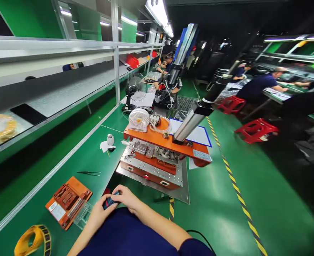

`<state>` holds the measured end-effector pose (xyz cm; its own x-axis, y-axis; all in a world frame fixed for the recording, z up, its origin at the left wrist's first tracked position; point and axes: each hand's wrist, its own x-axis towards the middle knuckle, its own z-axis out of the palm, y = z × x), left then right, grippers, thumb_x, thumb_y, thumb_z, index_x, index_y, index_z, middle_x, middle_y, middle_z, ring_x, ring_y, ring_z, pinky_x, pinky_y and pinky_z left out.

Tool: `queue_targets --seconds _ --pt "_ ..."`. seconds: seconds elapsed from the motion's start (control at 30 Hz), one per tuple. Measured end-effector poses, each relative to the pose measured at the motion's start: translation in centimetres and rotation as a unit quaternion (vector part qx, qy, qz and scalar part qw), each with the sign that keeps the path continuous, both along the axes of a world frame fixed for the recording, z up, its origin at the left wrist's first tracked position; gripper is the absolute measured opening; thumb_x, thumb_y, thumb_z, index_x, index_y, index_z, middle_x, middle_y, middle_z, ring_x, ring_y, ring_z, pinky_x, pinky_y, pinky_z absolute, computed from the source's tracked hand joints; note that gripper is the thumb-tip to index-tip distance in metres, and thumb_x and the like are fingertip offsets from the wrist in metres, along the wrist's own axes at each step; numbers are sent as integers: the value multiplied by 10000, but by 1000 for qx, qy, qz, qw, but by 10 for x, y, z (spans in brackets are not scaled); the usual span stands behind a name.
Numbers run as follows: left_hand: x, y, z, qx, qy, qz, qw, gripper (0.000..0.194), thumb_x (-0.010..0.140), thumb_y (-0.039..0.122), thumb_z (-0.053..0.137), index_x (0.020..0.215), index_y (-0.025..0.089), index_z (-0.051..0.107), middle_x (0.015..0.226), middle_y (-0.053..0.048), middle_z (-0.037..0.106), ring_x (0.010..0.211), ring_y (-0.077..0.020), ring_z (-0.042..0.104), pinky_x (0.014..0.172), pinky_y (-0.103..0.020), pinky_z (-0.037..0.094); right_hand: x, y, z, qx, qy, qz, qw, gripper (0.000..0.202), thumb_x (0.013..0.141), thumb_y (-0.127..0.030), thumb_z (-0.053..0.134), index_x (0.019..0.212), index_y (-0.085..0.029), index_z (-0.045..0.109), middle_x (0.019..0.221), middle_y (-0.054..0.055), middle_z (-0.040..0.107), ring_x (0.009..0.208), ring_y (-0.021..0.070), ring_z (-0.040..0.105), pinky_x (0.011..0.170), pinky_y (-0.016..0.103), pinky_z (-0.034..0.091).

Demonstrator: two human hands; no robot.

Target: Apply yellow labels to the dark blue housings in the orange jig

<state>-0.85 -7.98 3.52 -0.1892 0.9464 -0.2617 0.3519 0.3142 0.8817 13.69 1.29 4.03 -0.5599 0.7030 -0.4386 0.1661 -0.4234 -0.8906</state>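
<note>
Close to my body, a small dark blue object (109, 202) with a red mark sits between my two hands; its exact kind is too small to tell. My left hand (101, 209) wraps its near left side. From the right, my right hand (126, 197) grips its upper end with bent fingers, which partly hide it. To the left on the green bench lies an orange fixture (75, 185) with brown slotted blocks and a clear plastic plate (82, 215) at its side. Black tweezers (89, 173) rest beyond it. A yellow strip roll (28, 241) with dark pieces lies at the lower left.
Ahead stands an orange bench machine (151, 138) with a slanting metal column (186, 124) and a white fan (139, 119) on top. A small white bottle (110, 139) is left of it. A shelf (66, 94) runs along the left. Co-workers sit farther back.
</note>
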Motion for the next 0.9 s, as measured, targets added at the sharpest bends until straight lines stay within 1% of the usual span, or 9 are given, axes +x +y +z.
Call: queue_targets --seconds 0.2,0.33,0.5,0.6,0.67,0.73,0.77,0.83,0.9 --pt "-3 5 -8 -3 18 -14 1000 584 719 653 693 1074 189 689 1064 -91 748 1020 -298 679 965 -395 507 3 4 -1 -17 1 -6 1000 168 654 -201 778 790 -180 682 667 -51 571 646 95 491 614 230 358" --pt "-2 10 -5 -14 26 -23 999 607 705 674 689 1075 192 682 1060 -93 753 1019 -312 686 968 -417 516 8 9 2 -13 -4 -9 1000 163 653 -190 796 770 -178 683 651 -56 556 619 84 468 574 213 348" --pt "5 22 1 -23 28 -55 998 637 679 649 715 1115 186 677 1079 -95 759 1027 -321 696 956 -428 528 15 13 5 -10 -3 -3 1000 114 723 -176 742 806 -178 664 704 -44 591 626 97 548 569 212 456" --pt "11 33 1 -26 32 -79 996 635 678 629 722 1132 188 677 1081 -89 761 1021 -315 697 951 -420 528 29 23 5 25 -15 3 1000 90 790 -242 724 837 -179 681 724 -28 635 645 124 606 590 244 513" --pt "15 41 0 -32 46 -78 995 648 669 640 723 1127 185 679 1071 -87 761 1007 -312 696 946 -417 526 52 38 5 75 -44 -18 996 119 838 -295 701 875 -181 701 784 -5 679 724 149 647 674 277 546" --pt "19 49 0 -38 62 -64 995 679 656 663 722 1129 177 680 1067 -88 758 1001 -312 692 942 -418 523 88 61 3 145 -102 -82 981 150 883 -295 651 957 -178 708 945 40 708 904 181 662 835 320 544" --pt "20 53 0 -41 67 -55 995 699 647 672 724 1133 172 679 1066 -91 757 1003 -314 689 938 -418 523 111 75 2 182 -141 -125 965 184 903 -275 616 1029 -170 699 1076 73 694 1030 202 638 938 350 514" --pt "23 62 1 -43 67 -35 996 727 635 680 729 1139 159 677 1069 -97 752 1007 -314 683 932 -414 520 160 106 -1 242 -222 -203 922 295 939 -271 536 1183 -155 654 1294 138 597 1260 259 516 1095 431 408" --pt "27 72 3 -47 59 -26 997 755 623 681 742 1150 145 674 1065 -103 749 996 -307 679 932 -411 516 206 136 -6 288 -289 -243 880 379 948 -277 504 1292 -150 600 1428 167 494 1405 314 348 1188 506 261"
